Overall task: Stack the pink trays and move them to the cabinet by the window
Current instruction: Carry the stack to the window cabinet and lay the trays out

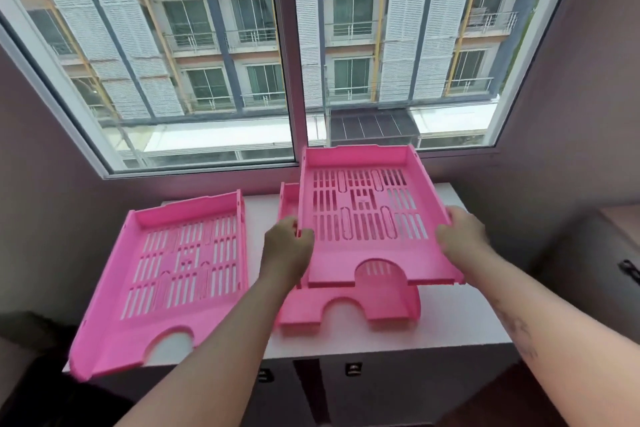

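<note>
Three pink slotted trays are on or over a white cabinet top [460, 319] under the window. I hold one pink tray [367, 215] in the air, tilted up at its far end. My left hand [289, 246] grips its left wall and my right hand [462, 236] grips its right wall. Directly under it a second pink tray [349, 308] lies flat on the cabinet, mostly hidden. A third pink tray [173, 281] lies at the left, its front left corner hanging past the cabinet edge.
A large window [291, 55] with a centre frame post rises just behind the cabinet. Grey cabinet doors with small latches [353, 369] are below the top. A brown piece of furniture [616, 253] stands at the right, dark shapes at the lower left.
</note>
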Demonstrator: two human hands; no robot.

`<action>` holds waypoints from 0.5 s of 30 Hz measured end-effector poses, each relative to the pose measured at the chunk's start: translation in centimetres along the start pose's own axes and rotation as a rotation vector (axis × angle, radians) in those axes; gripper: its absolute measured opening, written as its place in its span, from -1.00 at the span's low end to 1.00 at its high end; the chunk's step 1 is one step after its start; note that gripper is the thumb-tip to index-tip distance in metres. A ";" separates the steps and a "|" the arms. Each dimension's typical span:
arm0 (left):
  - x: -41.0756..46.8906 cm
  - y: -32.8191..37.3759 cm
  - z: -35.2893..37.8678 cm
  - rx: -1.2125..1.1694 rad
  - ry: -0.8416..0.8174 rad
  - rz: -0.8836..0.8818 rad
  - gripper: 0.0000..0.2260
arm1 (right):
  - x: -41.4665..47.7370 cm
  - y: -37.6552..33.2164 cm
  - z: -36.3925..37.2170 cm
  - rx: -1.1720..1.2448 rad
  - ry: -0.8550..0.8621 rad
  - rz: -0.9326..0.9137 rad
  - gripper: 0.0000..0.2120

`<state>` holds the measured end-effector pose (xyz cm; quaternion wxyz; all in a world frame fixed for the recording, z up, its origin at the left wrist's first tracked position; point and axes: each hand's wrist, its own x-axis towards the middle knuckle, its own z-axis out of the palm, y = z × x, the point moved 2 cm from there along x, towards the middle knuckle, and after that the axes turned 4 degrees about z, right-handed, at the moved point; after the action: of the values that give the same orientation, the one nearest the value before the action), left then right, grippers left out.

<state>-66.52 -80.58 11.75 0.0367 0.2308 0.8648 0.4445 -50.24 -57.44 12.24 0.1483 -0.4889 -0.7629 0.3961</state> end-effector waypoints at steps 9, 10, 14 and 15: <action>-2.3 9.6 13.6 -0.144 -0.312 0.090 -0.84 | 2.3 9.4 -13.3 0.032 0.246 0.070 -0.59; -2.7 9.8 14.6 -0.114 -0.341 0.084 -0.87 | 2.4 10.3 -13.8 0.036 0.245 0.077 -0.59; -3.6 8.6 16.3 0.179 -0.404 0.122 -0.76 | 2.7 13.8 -13.3 0.093 0.187 0.111 -0.58; -3.6 7.9 16.3 0.225 -0.420 0.138 -0.65 | 2.6 14.5 -12.7 0.115 0.171 0.121 -0.58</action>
<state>-56.06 -65.95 7.60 0.1592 0.3792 0.8645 0.2891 -34.56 -46.30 9.10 0.2165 -0.5568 -0.6925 0.4044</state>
